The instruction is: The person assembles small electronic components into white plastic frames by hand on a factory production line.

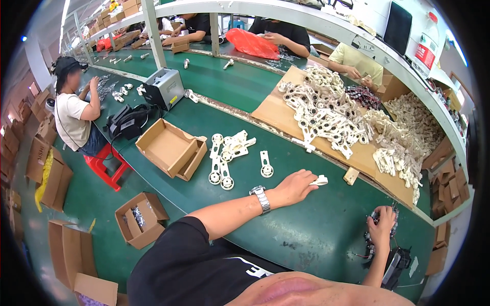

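Over the green workbench, my left hand is closed on a white plastic part, which sticks out past the fingertips. My right hand lies farther right, its fingers curled round a bunch of small dark parts with wires; the hand hides most of the bunch. To the left of my left hand lies a single white part with a ring-shaped end. Beyond it is a small group of similar white parts, some overlapping.
A big heap of white parts covers a cardboard sheet across the bench. An open cardboard box stands left, near a grey metal device. A black object sits by my right forearm. Co-workers sit along the bench.
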### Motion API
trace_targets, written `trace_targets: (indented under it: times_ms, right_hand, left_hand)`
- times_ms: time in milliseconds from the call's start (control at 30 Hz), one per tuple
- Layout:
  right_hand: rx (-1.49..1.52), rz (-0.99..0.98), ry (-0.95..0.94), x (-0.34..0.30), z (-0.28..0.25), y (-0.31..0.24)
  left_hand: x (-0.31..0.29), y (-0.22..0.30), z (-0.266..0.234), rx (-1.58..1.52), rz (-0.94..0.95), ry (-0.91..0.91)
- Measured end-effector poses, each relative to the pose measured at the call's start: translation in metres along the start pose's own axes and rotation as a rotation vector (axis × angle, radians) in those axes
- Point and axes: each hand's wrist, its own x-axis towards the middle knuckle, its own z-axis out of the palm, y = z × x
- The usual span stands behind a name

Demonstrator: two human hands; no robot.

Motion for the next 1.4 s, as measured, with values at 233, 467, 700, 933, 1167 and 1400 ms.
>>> trace_targets:
  times_ms: [233,467,700,933,1167,1400]
  right_hand:
    - [0.643,0.017,-0.070,0.048,0.047,-0.053]
    - [1.199,0.001,-0.217,0.057,0.103,-0.088]
    - [1.331,0.091,-0.350,0.043,0.115,-0.090]
    - [1.207,0.041,-0.129,0.044,0.124,-0.088]
    - [0.875,-0.180,0.122,0.028,0.110,-0.106]
    - [0.782,-0.310,0.287,0.023,0.115,-0.108]
  left_hand:
    - [0.003,-0.006,0.005,0.077,0.012,0.168]
    - [0.001,0.003,0.000,0.124,-0.016,0.064]
    - [0.003,-0.013,0.003,0.104,-0.041,0.033]
    - [0.015,-0.019,0.008,0.109,-0.043,0.052]
    - [0.011,-0.011,0.009,0.112,-0.110,-0.020]
    - [0.005,-0.006,0.008,-0.145,-0.305,0.009]
